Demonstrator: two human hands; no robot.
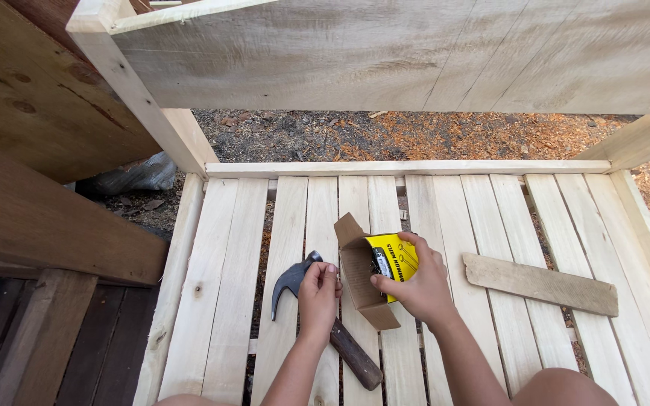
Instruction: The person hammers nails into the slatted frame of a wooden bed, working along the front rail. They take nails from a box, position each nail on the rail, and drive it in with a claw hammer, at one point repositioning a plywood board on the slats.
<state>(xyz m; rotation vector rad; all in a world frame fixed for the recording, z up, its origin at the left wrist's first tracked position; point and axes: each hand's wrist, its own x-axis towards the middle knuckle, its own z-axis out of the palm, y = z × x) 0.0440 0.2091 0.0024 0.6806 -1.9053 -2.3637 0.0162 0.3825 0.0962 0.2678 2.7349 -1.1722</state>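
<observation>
Bare knee (562,387) at frame bottom. Right hand (419,282) wraps open yellow nail box (378,271), opening facing left hand. Left hand (317,293), fingers curled, rests on claw hammer (325,319); handle runs down-right, head up-left. Loose wood scrap (539,283) lies right of box on slatted bench seat (220,286).

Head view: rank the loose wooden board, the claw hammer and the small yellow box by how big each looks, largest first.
1. Loose wooden board, lying flat on the slats, clearly the longest.
2. Claw hammer, partly covered by the left hand, so its full length is unsure.
3. Yellow box, held in the right hand with its brown flaps open.
</observation>
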